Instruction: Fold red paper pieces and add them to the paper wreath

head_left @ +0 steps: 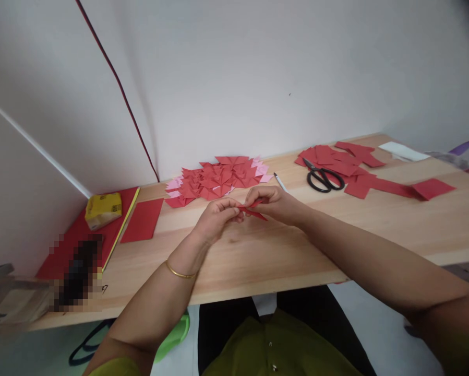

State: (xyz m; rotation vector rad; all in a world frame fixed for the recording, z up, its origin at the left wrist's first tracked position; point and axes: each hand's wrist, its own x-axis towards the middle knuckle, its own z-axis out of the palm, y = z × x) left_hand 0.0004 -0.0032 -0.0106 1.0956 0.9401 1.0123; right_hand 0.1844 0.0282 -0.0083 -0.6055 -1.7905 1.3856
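Observation:
Above the middle of the wooden table, both my hands pinch one small piece of folded red paper point(259, 213). My left hand point(219, 216) is closed on its left end, thumb on top. My right hand point(270, 201) grips it from the right, and part of the paper is covered by the fingers. Just beyond the hands lies a heap of folded red paper pieces point(218, 177), with pink paper pieces point(262, 169) at its edges. A white pen point(280, 181) rests behind my right hand.
Black-handled scissors point(323, 178) lie against flat red paper pieces point(339, 159) at the back right. To the left are a red sheet point(143, 222), a yellow packet point(103, 210) and a yellow strip point(121, 230). The wall point(234, 78) rises behind the table point(257, 261).

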